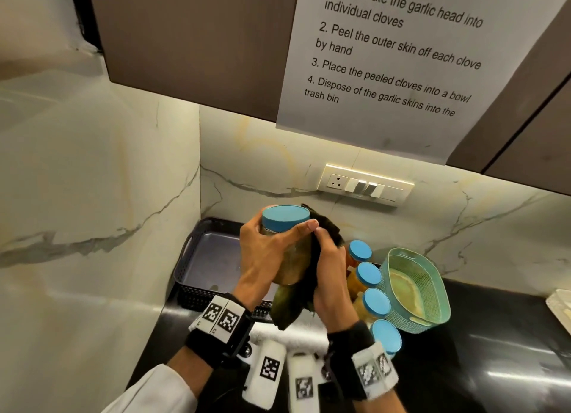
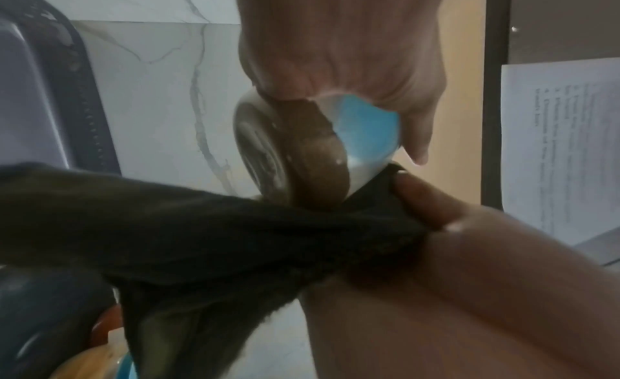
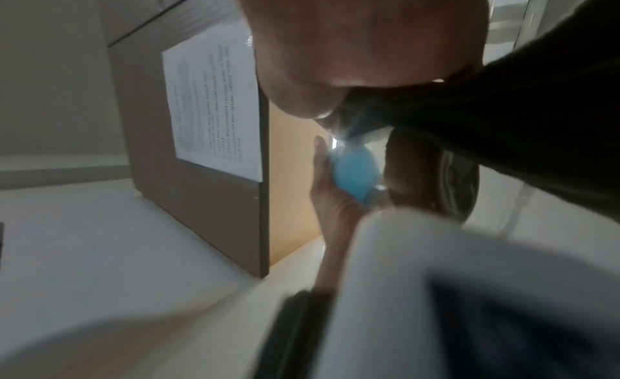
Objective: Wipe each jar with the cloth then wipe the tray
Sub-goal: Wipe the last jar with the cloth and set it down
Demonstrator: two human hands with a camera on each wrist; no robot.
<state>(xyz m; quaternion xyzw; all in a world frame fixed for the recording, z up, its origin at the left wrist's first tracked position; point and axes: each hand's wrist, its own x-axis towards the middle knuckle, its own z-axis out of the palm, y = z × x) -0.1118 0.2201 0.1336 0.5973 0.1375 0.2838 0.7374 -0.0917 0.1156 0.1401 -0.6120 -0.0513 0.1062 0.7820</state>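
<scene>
Gripping a clear glass jar with a blue screw lid (image 1: 285,245) in mid-air above the dark perforated plastic tray (image 1: 204,258), the left hand (image 1: 262,258) curls round its body. The jar's long axis stands nearly upright, lid uppermost. The right hand (image 1: 329,276) clutches a dark cloth (image 1: 304,276) pressed to the jar's side. Below lie a black countertop (image 1: 494,351) and marble wall (image 1: 92,181).

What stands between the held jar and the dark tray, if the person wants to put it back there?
Nothing visible does. The jar is held up in the left hand just right of the dark tray, whose visible floor looks bare. The other jars stand farther right.
</scene>
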